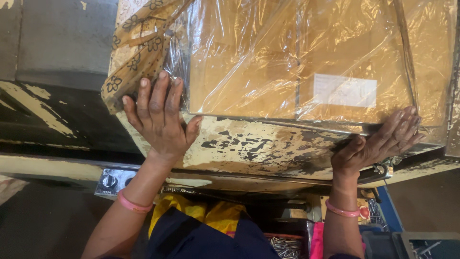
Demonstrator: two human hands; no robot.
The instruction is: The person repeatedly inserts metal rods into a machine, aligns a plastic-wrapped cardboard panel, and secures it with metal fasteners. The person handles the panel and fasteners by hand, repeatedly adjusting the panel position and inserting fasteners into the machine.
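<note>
Step in hand, by look: squaring plastic-wrapped carton (pixel 306 62) on worn yellow machine bed (pixel 268 144). Carton lies flat at bed's near edge, long axis along that edge, pale label (pixel 345 90) toward right.

Left hand (pixel 160 117) flat, fingers spread, pressing carton's near-left corner beside floral-print strip (pixel 132 62); grasps nothing.

Right hand (pixel 378 144) open, palm against near-right corner.

Next move likely calls for even push from both palms.

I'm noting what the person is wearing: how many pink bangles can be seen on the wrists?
2. One pink bangle sits on the left wrist, below the left hand; the other pink bangle is on the right wrist, below the right hand. Sleeves further up are out of frame.
</note>
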